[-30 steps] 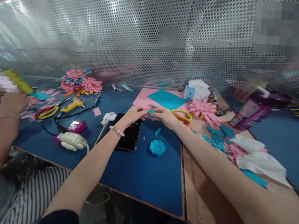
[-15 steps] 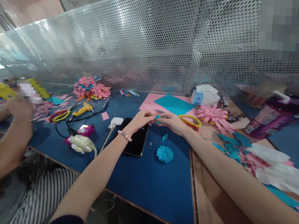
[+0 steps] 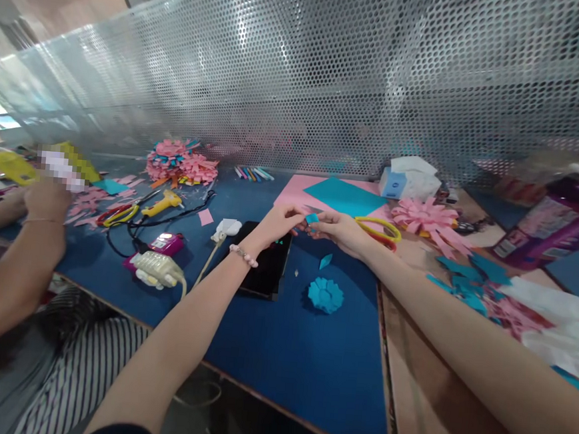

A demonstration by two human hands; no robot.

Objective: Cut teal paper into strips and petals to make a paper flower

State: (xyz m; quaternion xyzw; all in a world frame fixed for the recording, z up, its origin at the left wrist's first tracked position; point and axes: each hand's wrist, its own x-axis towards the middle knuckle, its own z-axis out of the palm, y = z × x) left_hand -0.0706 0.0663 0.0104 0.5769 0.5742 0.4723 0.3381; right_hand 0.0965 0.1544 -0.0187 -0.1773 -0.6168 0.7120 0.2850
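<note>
Between my two hands is a small piece of blue paper (image 3: 311, 219). My left hand (image 3: 285, 222) pinches its left side, fingers closed, above a dark tablet (image 3: 268, 269). From the other side, my right hand (image 3: 337, 230) has closed fingers on the same piece. A blue paper flower (image 3: 325, 295) lies on the blue tabletop below my hands, and a single blue paper petal (image 3: 325, 260) rests above it. Yellow-handled scissors (image 3: 381, 229) lie just beyond my right hand, partly hidden by it.
Pink and blue sheets (image 3: 344, 194) lie at the back, beside a tissue box (image 3: 407, 179) and a pink paper flower (image 3: 427, 221). Paper scraps (image 3: 484, 286) and a purple bottle (image 3: 555, 218) are right. Left are a glue gun (image 3: 163, 204), a plug strip (image 3: 157, 270) and another person's arm (image 3: 41, 244).
The view has shifted slightly. The blue piece shows more of its flat face between my fingers; both hands still hold it.
</note>
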